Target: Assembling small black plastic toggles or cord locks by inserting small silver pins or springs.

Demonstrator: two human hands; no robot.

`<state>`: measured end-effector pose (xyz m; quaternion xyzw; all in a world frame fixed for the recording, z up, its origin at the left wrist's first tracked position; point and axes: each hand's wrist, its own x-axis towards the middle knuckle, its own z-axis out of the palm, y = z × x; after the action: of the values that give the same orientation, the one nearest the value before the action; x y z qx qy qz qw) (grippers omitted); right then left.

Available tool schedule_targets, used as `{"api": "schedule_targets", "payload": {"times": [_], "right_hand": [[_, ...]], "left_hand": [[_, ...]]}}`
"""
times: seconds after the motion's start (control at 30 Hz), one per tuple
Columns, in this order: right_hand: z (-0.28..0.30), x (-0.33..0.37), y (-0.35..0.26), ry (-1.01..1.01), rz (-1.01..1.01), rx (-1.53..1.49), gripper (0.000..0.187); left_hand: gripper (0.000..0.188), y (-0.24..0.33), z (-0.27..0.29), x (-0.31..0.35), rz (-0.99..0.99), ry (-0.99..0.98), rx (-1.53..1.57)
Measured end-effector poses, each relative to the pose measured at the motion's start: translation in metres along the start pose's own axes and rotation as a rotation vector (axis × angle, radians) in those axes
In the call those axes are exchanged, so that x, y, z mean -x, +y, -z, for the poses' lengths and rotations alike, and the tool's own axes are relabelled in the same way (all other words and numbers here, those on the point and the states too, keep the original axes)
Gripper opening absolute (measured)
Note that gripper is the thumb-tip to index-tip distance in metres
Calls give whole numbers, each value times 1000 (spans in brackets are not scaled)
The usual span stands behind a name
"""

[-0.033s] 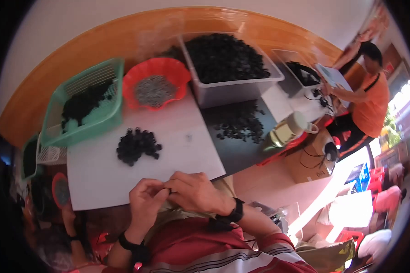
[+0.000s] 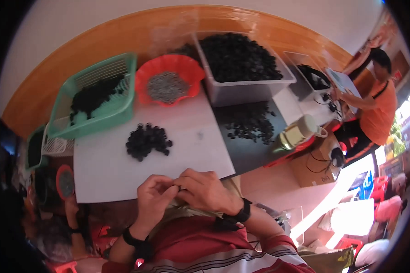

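Both my hands are together at the near edge of the white board [image 2: 100, 179], with their fingertips meeting. My left hand [image 2: 154, 200] is closed in a pinch, thumb against fingers. Bent fingers of my right hand [image 2: 202, 190] close from the other side. Between the fingertips shows a bit of a small black part [image 2: 179, 188], mostly covered, so its exact shape cannot be made out. Just beyond my hands lies a pile of small round black parts [image 2: 146, 142] on the board.
Behind the pile stand a green basket [image 2: 100, 120] of black parts, a red scalloped bowl [image 2: 193, 75] of small metal pieces and a big clear bin [image 2: 241, 91] heaped with black parts. Loose black parts [image 2: 250, 125] and a jug [image 2: 298, 132] lie right. A co-worker [image 2: 380, 109] stands far right.
The whole view has shifted a little, so the table's contents sit farther right in the picture. My hands stay pinched together, with slightly more of the black part showing.
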<state>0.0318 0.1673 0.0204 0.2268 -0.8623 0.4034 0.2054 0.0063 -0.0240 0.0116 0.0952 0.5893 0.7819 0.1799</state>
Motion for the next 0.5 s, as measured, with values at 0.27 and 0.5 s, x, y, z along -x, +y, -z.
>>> {"api": "schedule_targets", "payload": {"times": [0.27, 0.5], "right_hand": [[1, 1, -7, 22, -21, -112, 33], [2, 5, -12, 77, -89, -114, 21]], "left_hand": [[16, 2, 4, 5, -76, 11, -20], [15, 21, 35, -11, -252, 114, -315]]}}
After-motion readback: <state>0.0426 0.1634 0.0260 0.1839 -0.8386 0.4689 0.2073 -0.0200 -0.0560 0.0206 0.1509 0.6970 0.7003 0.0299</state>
